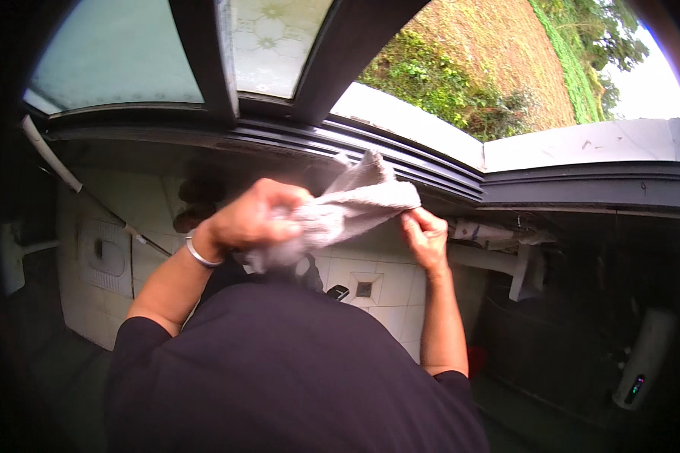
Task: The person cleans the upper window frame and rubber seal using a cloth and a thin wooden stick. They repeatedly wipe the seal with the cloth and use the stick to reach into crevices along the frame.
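Note:
A light grey cloth (357,209) stretches between my two hands in front of the window's sliding track (362,150). My left hand (260,218), blurred and with a silver bangle at the wrist, grips the bunched left end. The thumb and fingertips of my right hand (426,235) pinch the cloth's right edge. A folded corner of cloth sticks up towards the dark metal track. The lower end hangs in front of my dark shirt (294,362). Beyond the track, the window stands open on the right, with greenery and a slope outside.
A squat toilet (105,255) is set in the tiled floor at left, with a long pole (102,206) slanting above it. A floor drain (364,289) lies below my hands. White pipe (481,257) runs at right, and a white wall-mounted appliance (643,362) with small lights stands further right.

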`<move>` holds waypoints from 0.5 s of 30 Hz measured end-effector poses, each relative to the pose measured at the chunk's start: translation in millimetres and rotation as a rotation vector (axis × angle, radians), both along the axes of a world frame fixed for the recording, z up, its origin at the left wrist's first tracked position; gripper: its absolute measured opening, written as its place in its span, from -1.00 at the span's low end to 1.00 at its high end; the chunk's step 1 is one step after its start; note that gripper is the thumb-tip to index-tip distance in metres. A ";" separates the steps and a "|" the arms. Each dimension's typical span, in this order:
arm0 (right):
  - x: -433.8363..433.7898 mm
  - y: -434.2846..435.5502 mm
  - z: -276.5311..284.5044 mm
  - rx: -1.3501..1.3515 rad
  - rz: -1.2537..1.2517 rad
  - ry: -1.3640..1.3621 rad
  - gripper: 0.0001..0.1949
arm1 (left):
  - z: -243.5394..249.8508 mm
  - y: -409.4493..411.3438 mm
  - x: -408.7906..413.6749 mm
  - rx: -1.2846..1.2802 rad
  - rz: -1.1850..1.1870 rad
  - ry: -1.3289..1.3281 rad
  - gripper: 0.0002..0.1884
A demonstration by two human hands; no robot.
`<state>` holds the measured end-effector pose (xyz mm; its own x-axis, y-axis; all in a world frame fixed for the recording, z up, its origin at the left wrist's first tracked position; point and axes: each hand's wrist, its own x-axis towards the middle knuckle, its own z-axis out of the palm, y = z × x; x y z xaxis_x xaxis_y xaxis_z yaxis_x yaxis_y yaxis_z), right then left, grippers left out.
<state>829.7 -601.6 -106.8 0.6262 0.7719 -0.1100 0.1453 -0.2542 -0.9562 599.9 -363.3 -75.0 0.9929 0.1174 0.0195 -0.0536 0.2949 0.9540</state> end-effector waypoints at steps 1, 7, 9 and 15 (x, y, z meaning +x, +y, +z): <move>16.2 -3.1 7.7 -0.088 0.011 -0.104 -0.85 | -9.1 -9.3 14.5 -0.024 -0.048 -0.007 -0.83; 55.0 23.9 39.2 -0.511 0.358 -0.754 -0.84 | -20.6 -49.2 58.6 -0.027 -0.090 -0.086 -0.88; 63.2 32.8 31.6 -0.524 0.398 -0.876 -0.85 | -18.1 -50.6 60.2 -0.003 -0.063 -0.159 -0.81; 67.3 45.1 46.2 -0.465 0.479 -0.672 -0.79 | -7.5 -40.2 45.4 0.048 0.035 -0.149 -0.82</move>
<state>897.0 -556.5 -60.7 0.2983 0.9327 -0.2026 0.8164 -0.3593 -0.4521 645.3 -403.5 -82.5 0.9740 0.1474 0.1723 -0.2047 0.2444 0.9478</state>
